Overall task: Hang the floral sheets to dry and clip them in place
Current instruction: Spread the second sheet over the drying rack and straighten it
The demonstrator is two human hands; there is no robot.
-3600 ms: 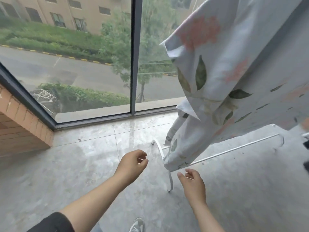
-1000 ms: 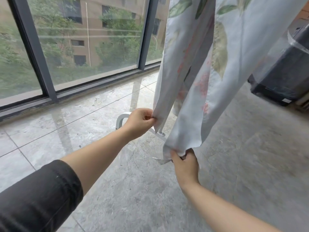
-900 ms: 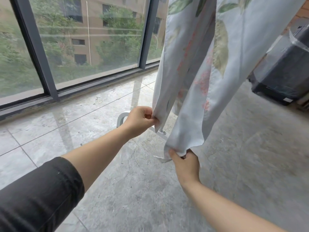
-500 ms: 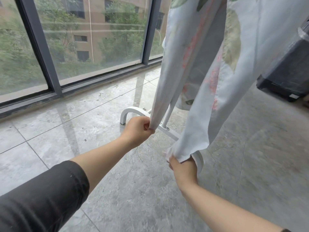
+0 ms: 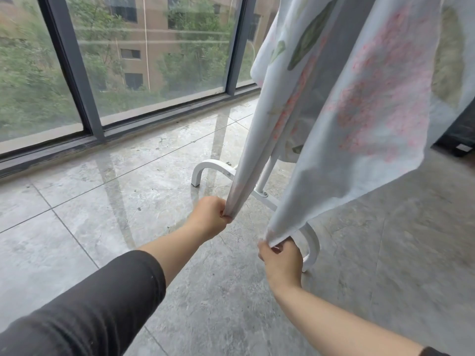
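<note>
The sheet (image 5: pixel 372 119) hangs down from above the fingers; its top is out of view. The left hand (image 5: pixel 209 217) has fingers curled tight round one bunched edge. The right hand (image 5: pixel 281 260) pinches the other bottom corner. The white rack (image 5: pixel 213 168) stands just past both hands. Pull both corners down and apart evenly, so the cloth goes flat. I see no clips; maybe they are higher up.

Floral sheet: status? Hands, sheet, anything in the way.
Left hand grips one lower corner, right hand pinches the other. Floral sheet hangs, drawn taut. White rack base close by hands.
</note>
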